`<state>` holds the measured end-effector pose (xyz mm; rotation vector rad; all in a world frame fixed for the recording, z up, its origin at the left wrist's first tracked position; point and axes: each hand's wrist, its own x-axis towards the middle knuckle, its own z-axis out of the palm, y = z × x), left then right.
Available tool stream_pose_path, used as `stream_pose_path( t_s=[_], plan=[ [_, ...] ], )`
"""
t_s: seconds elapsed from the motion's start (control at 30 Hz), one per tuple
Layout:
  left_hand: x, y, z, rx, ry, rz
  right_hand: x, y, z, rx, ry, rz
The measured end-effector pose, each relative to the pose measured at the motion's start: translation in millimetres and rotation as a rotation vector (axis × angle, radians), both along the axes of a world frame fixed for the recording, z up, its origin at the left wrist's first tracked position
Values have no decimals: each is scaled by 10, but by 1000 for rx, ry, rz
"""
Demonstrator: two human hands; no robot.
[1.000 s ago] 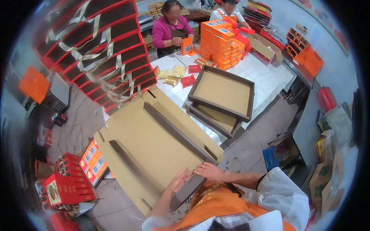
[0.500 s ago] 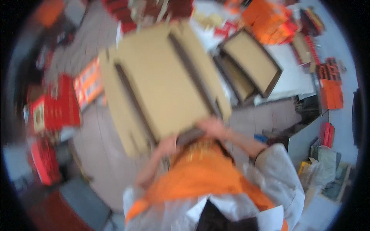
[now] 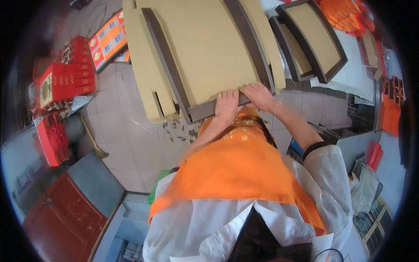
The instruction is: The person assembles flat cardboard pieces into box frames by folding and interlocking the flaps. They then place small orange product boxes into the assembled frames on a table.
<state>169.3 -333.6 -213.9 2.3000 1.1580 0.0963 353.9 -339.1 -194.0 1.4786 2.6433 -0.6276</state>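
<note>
On the left I see red gift boxes (image 3: 70, 83), then a shallow box of orange-and-red packs (image 3: 110, 40). In the middle is the half-made cardboard tray (image 3: 209, 52), just ahead of the orange apron (image 3: 240, 170). Its dark left wall (image 3: 164, 56) stands up. The left hand (image 3: 227, 107) lays its fingers over the near wall (image 3: 203, 112); the right hand (image 3: 258, 96) curls over it beside the right corner — thumbs hidden, so I cannot tell whether either grips. The right wall (image 3: 249, 37) is up too. I'd judge the near wall unsettled — the far end is out of view. Farther right, two overlapping trays (image 3: 315, 27) look finished.
</note>
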Motion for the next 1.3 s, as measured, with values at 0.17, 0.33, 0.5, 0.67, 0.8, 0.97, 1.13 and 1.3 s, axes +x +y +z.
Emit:
stream_pose_path(
  t_s=[0.17, 0.33, 0.5, 0.67, 0.8, 0.97, 1.13, 1.3],
  plan=[
    [-62, 375, -205, -632, -53, -105, -38, -85, -38, -92, 79, -76],
    [45, 723, -127, -975, -65, -285, 56, 30, -15, -47, 122, -110],
    [149, 459, 94, -80, 9, -116, 83, 99, 159, -43, 166, -161],
    [-226, -242, 259, 376, -36, -209, 40, -206, 174, 64, 40, -48],
    [-565, -239, 180, 559, -51, -253, 65, -233, 72, 30, 64, 31],
    [-533, -200, 11, 154, 107, -265, 5, -204, 21, -72, 37, -21],
    [-578, -427, -34, 205, 60, -279, 17, -535, 98, 132, 156, 4],
    [-529, -265, -57, 289, 77, -257, 245, -635, 159, 251, -186, -98]
  ],
)
